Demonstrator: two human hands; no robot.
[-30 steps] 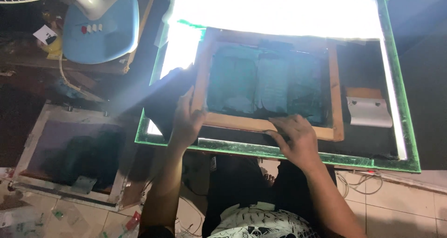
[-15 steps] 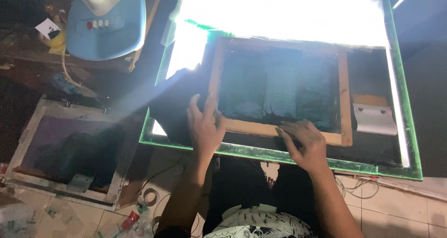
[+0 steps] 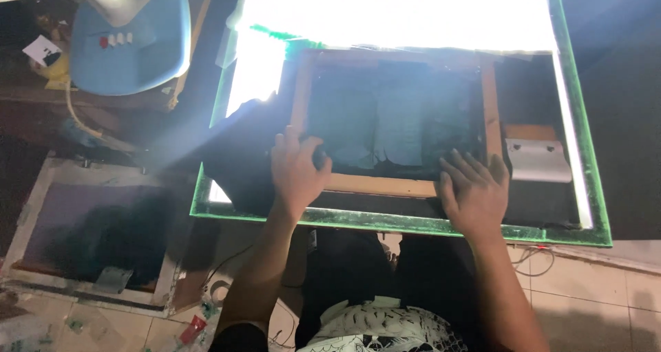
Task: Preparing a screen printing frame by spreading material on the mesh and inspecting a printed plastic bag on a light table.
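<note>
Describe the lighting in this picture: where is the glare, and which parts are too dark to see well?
Head view: the glowing green-edged glass light table is blown out to white along its far side; the wooden-framed dark mesh screen on it reads dim by contrast; the left hand and right hand are slightly soft; the floor at left lies in deep shadow.

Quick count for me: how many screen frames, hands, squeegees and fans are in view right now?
Wooden screen frames: 2, one on the light table under both hands, one on the floor.
Hands: 2, left hand and right hand, both on the table frame's near edge.
Squeegees: 1, wood-handled squeegee beside the frame.
Fans: 1, blue fan base.
Total: 6.
</note>
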